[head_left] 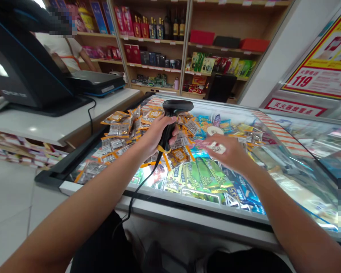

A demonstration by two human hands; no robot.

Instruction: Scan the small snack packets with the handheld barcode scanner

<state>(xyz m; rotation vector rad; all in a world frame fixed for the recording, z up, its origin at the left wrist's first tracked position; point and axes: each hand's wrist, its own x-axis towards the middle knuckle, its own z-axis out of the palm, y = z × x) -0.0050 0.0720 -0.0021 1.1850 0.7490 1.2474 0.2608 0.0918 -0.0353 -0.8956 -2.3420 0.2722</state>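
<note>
My left hand (pixel 160 131) is wrapped round the grip of a black barcode scanner (pixel 168 131), whose head points right. A dark cable (pixel 140 185) runs down from its yellow-trimmed base. To the right, my right hand (pixel 231 151) is closed on a small white piece with dark print (pixel 216 148); blur hides what exactly it is. Just beyond those fingers is a white round object (pixel 215 131). Beneath both hands, many orange-edged clear packets (pixel 119 129) lie heaped on the glass top of a freezer (pixel 230 216). Green ice-cream packs (pixel 207 172) show through the glass.
At the left, a counter (pixel 113 100) bears a black checkout machine (pixel 31 68) and a scale (pixel 98 81). A person in a white top (pixel 59 49) stands behind it. Shelves (pixel 153 40) of boxes and bottles line the back. More orange-edged packets (pixel 248 135) lie at the right.
</note>
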